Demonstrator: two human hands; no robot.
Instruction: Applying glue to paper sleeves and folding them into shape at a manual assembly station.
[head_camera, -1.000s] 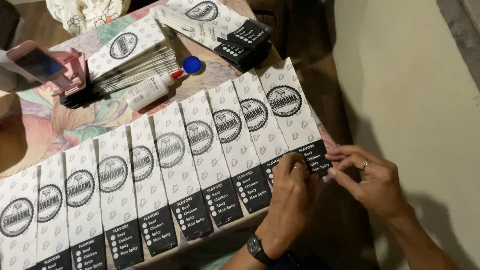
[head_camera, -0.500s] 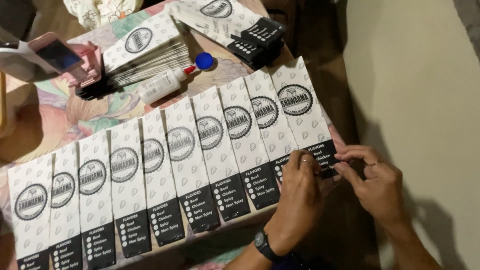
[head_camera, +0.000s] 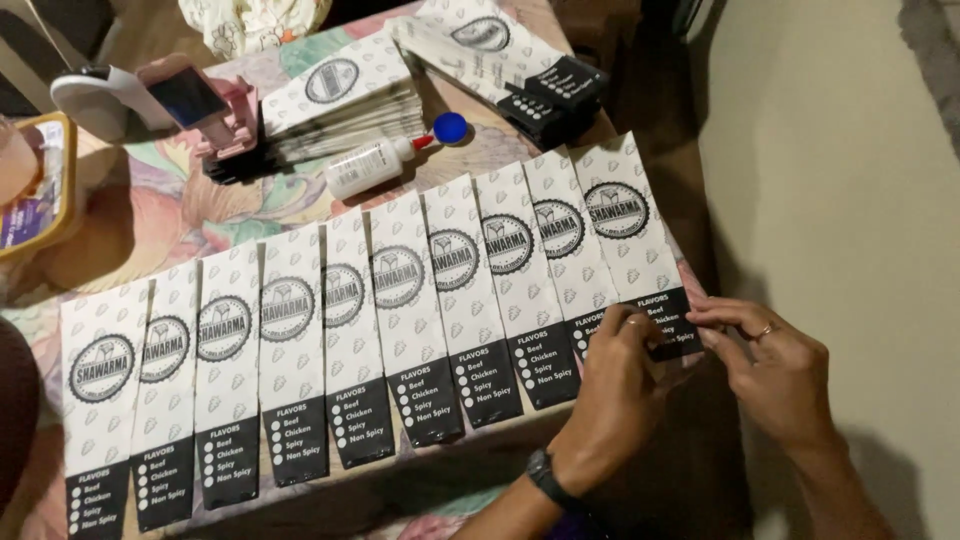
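- We find the left hand (head_camera: 615, 400) at 5 o'clock in the view, its fingers curled down onto the black lower end of the rightmost paper sleeve (head_camera: 630, 235), pinching that end from its left side.
- The right hand (head_camera: 775, 375), at 4 o'clock, grips the same black end from the right edge; a ring shows on one finger. How firmly either hand presses we cannot tell, as the fingertips overlap.
- That sleeve lies flat at the right end of a row of sleeves (head_camera: 340, 330), white with black bottoms, overlapping one another along the near edge of the table (head_camera: 170, 215).
- At 12 o'clock we note a glue bottle (head_camera: 370, 165) lying on its side, its blue cap (head_camera: 450, 127) just beside it.
- Two stacks of flat sleeves (head_camera: 345, 100) sit behind it.
- At 10 o'clock a phone on a pink stand (head_camera: 195, 105) rests on the floral cloth.
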